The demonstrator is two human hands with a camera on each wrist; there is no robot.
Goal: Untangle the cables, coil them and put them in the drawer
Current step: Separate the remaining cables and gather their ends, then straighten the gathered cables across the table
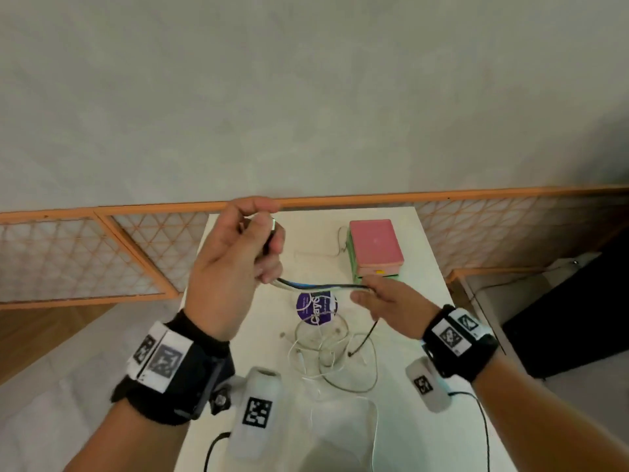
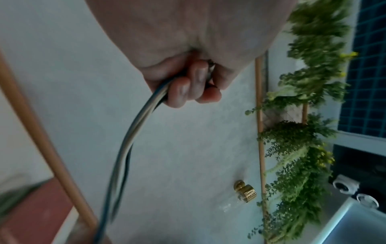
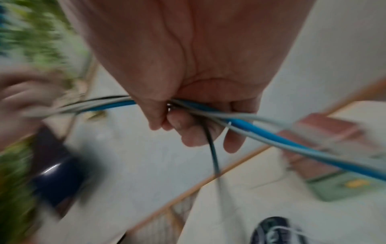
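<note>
A bundle of blue, grey and black cables stretches between both hands above the white table. My left hand is raised at the left and grips one end of the bundle in its curled fingers. My right hand, lower and to the right, pinches the same bundle between thumb and fingers, and a black strand hangs down from it. A tangle of thin pale cables lies on the table below. The small drawer box, pink-topped with green drawers, stands at the back right, just beyond my right hand.
A round purple lid lies on the table under the stretched bundle. One thin cable trails left of the drawer box. An orange lattice rail and a grey wall stand behind the table. A dark box sits on the floor at right.
</note>
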